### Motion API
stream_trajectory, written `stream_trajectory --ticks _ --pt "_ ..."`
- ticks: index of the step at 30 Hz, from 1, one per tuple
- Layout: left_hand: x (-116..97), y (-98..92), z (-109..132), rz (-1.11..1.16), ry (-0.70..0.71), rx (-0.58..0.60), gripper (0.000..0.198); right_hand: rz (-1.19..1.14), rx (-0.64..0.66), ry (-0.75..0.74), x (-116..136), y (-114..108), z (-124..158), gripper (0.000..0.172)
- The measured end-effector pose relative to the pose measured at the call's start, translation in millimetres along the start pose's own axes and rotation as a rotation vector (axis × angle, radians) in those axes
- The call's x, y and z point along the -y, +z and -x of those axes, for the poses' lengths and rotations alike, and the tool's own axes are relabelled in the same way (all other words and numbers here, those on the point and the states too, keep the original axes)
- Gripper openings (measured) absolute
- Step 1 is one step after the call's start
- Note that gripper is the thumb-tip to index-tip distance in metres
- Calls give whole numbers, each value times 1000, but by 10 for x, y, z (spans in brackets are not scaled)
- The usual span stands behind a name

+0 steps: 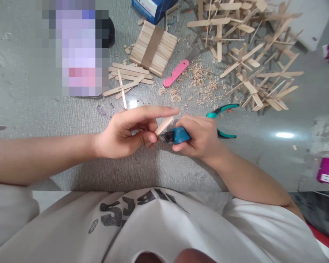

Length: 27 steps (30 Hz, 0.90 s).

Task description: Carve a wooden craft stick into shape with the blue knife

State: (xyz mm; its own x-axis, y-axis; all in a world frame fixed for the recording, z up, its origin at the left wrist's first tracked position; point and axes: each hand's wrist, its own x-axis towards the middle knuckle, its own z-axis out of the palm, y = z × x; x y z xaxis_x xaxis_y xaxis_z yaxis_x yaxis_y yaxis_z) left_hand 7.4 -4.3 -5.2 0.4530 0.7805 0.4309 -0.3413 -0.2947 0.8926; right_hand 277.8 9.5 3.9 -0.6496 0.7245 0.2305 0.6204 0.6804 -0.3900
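Observation:
A wooden craft stick (164, 125) is pinched between the thumb and fingers of my left hand (131, 131), whose index finger stretches out to the right. My right hand (199, 136) is wrapped round a blue utility knife (181, 135). The knife's blade points left and lies by the stick, close to my left thumb; whether it cuts into the wood I cannot tell. Just beyond my left hand, two thin stick pieces form a small cross (122, 87). Teal-handled pliers (222, 109) lie behind my right hand, partly hidden by it.
A banded bundle of craft sticks (153, 47) lies near loose sticks (134, 75). Beside wood shavings (203, 78) rests a pink folding saw (177, 73). Several assembled stick crosses (246, 58) pile up at the far right. A blue box (155, 9) stands at the back.

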Motion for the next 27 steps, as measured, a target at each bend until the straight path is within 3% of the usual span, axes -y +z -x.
stream_trajectory --ticks 11,17,27 --pt "-36 43 73 -116 113 97 56 -64 186 -110 26 -116 -30 89" --pt "-104 67 96 -195 121 114 59 -46 239 -69 40 -90 -7 93" --pt "-108 80 127 -280 115 77 61 -51 184 -85 68 -77 0 90"
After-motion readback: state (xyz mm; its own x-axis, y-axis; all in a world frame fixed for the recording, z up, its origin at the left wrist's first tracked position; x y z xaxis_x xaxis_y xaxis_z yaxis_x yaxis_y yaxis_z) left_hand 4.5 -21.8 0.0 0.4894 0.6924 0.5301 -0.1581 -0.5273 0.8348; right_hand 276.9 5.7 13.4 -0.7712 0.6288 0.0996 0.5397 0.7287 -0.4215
